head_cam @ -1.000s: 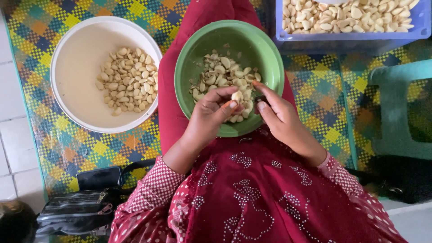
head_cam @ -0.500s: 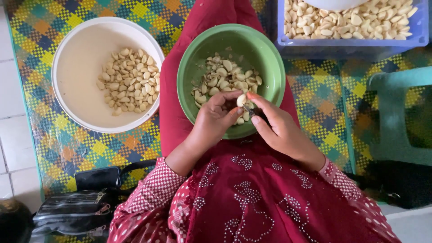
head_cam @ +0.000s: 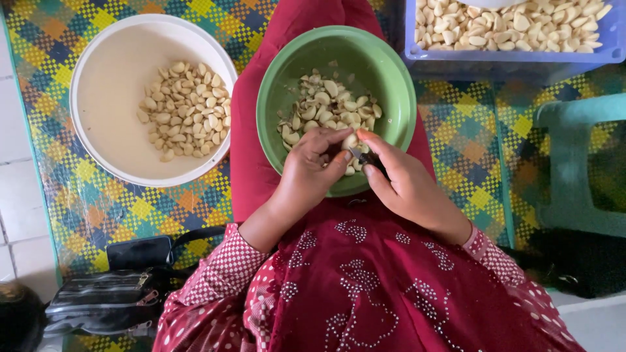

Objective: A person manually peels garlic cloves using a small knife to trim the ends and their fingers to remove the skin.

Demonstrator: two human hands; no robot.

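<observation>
A green bowl holding garlic cloves rests on my lap, which is covered in red cloth. My left hand pinches a single garlic clove over the bowl's near rim. My right hand grips a small dark knife, its blade touching that clove. Both hands meet above the bowl's near edge.
A white bowl with peeled cloves stands on the checkered mat to the left. A blue crate full of garlic is at the top right. A teal stool is on the right, a black bag at the lower left.
Both hands stayed together over the green bowl's near rim, shifting slightly while working the clove. The bowls have not moved.
</observation>
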